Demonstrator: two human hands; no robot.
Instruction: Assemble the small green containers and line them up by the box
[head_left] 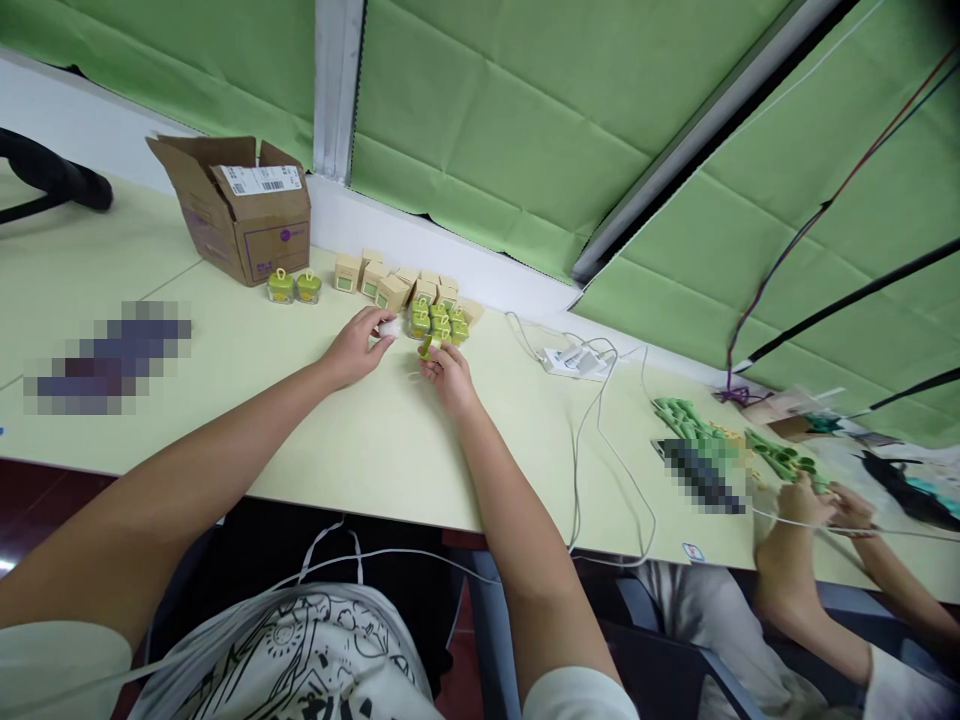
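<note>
My left hand (pixel 354 348) is closed around a small whitish, see-through piece (pixel 388 328), pinched between thumb and fingers. Between the fingertips of my right hand (pixel 450 376) is a yellow-green lid (pixel 430 347), partly covered by the fingers. The two pieces are apart. Just beyond my right hand stand several small clear jars with green looped lids (pixel 439 322), packed close together. Behind them are several small tan boxes (pixel 391 292), each with a green label. Two more green-lidded jars (pixel 294 287) sit farther left.
An open cardboard box (pixel 251 215) stands at the back left. A white power strip (pixel 576 362) with trailing cables lies to the right. Beyond it, a co-worker's hands (pixel 821 505) handle green parts (pixel 780 455). Blurred patches cover items at left and right.
</note>
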